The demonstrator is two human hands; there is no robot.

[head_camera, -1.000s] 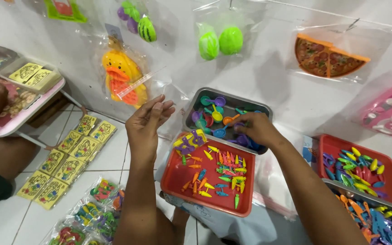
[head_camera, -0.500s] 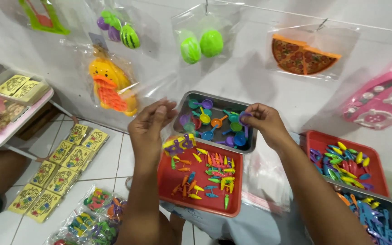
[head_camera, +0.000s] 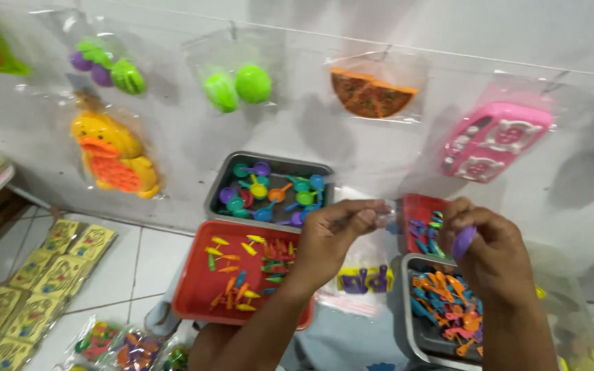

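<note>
Head view puts my two forearms rising from the bottom edge, hands raised side by side in mid-frame; my left hand (head_camera: 335, 237) has its fingers curled in and pinched on the edge of a clear plastic bag (head_camera: 383, 214), thumb against fingertips, knuckles toward the camera, wrist bent to the right; my right hand (head_camera: 493, 251) is cupped with the fingers bent over, gripping a small purple toy piece (head_camera: 463, 240) that shows between thumb and fingers, and its fingertips sit just beside the bag's other edge; whether they touch the bag I cannot tell; the bag hangs between the two hands, above the trays.

Just below the left hand lies a red tray (head_camera: 201, 288) scattered with small yellow, orange and green pieces; under the right hand sits a grey metal tray (head_camera: 407, 323) heaped with orange, blue and pink pieces; behind that a second red tray (head_camera: 414, 206) shows, partly hidden by my hands; farther back a grey tray (head_camera: 218, 196) holding small coloured spoons leans at the wall; on the tiled floor at left lie flat yellow packets (head_camera: 56, 268); on the white wall hang bagged toys: a yellow duck (head_camera: 111, 154), two green balls (head_camera: 238, 86), a pizza slice (head_camera: 369, 93) and a pink toy (head_camera: 493, 141).
</note>
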